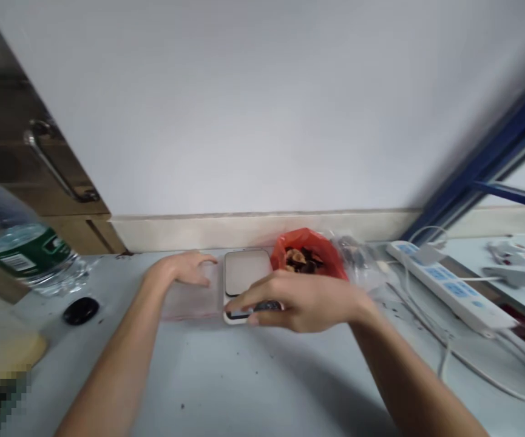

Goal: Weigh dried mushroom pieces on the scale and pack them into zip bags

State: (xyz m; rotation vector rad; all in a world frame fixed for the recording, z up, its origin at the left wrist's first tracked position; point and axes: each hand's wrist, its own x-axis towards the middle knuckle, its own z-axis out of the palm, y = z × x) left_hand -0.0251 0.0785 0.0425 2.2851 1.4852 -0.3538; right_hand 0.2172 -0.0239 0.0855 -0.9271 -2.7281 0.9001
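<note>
Nearest, the right hand (308,303) lay open, gripping nothing, its fingertips on the front edge of the small scale (246,271) at the back of the counter (244,376). The scale looked light, rigid and likely to slide; its side edges seemed the best place to grip. Beside it, the left hand (182,268) rested flat on a limp clear pouch (189,306), apparently empty. Behind, an open red bag (319,250) held dark dried pieces, touching a crinkled clear bag (357,255) whose contents I could not make out.

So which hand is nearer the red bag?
Right. The right hand sits just in front of the red bag; the left hand rests left of the scale, farther away.
</note>
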